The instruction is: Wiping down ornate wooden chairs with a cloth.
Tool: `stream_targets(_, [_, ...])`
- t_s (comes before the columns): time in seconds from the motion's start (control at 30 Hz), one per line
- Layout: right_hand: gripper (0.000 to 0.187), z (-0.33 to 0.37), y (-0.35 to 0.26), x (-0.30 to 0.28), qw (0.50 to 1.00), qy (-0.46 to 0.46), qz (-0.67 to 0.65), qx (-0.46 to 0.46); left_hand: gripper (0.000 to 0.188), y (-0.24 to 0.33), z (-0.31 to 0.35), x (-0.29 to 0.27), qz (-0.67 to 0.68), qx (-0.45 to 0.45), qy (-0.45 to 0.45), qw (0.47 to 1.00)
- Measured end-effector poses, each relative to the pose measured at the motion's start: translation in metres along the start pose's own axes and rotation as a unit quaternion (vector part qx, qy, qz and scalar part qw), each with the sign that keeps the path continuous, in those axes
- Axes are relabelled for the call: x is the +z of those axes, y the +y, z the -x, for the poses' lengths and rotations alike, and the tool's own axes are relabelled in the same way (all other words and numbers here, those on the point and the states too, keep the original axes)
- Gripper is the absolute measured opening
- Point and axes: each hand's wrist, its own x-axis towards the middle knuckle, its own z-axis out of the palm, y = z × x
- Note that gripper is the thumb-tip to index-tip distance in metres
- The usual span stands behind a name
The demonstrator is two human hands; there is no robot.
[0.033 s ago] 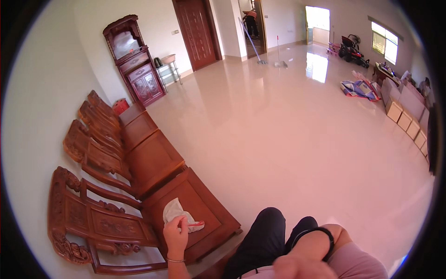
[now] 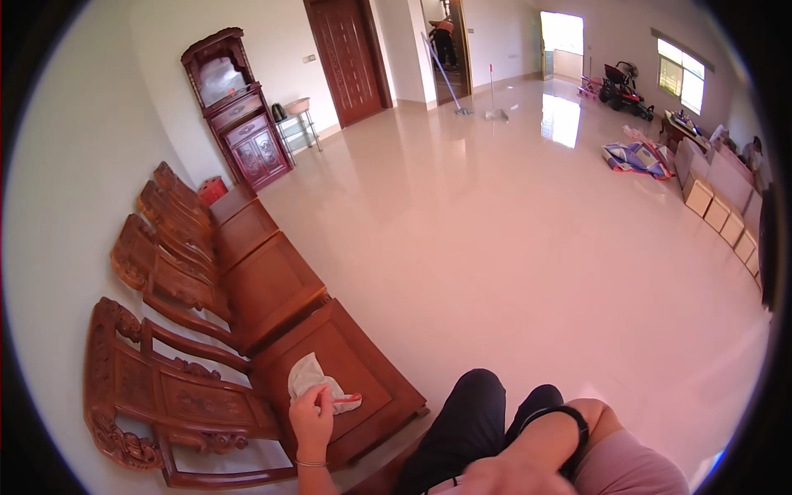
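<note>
Off-wht cloth (image 2: 304, 375), crumpled, w/ red strip (image 2: 350, 399), on brn seat (image 2: 355, 346)

Dark trousers (image 2: 464, 425), pinkish sleeve (image 2: 631, 462), thin bracelet (image 2: 312, 464)

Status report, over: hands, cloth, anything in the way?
Left hand at the cloth, grip unclear. Right hand blurred at lower edge. Pale cloth rumpled on nearest wooden seat. Carved backrest left of cloth, not between hand and cloth.

Observed at lower left of frame: left hand (image 2: 311, 421) overlapping pale cloth (image 2: 306, 374) on wooden seat (image 2: 356, 351); unable to confirm grip. Noted at bottom, right of centre: right hand (image 2: 520, 478), blurred. Recorded at upper left: carved cabinet (image 2: 257, 153).
</note>
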Motion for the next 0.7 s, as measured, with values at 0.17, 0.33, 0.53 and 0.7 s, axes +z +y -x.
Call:
stream_targets(0.17, [0.09,0.026,0.001,-0.033,0.915,-0.204,-0.029,0.348,0.011,-0.001,0.005,0.007,-0.038,0.022,0.004,0.999])
stream_targets(0.33, [0.096,-0.006,-0.002,-0.022,0.929,-0.1,-0.217,0.284,0.01,-0.005,0.005,0.004,-0.045,0.034,-0.001,0.998])
stream_targets(0.53, [0.095,0.008,-0.005,-0.041,0.933,-0.164,-0.211,0.242,0.009,-0.001,0.007,0.008,-0.046,0.026,-0.002,0.999])
stream_targets(0.7, [0.096,0.013,0.001,-0.051,0.898,-0.22,-0.133,0.356,0.009,-0.004,0.008,0.008,-0.052,0.034,-0.014,0.998])
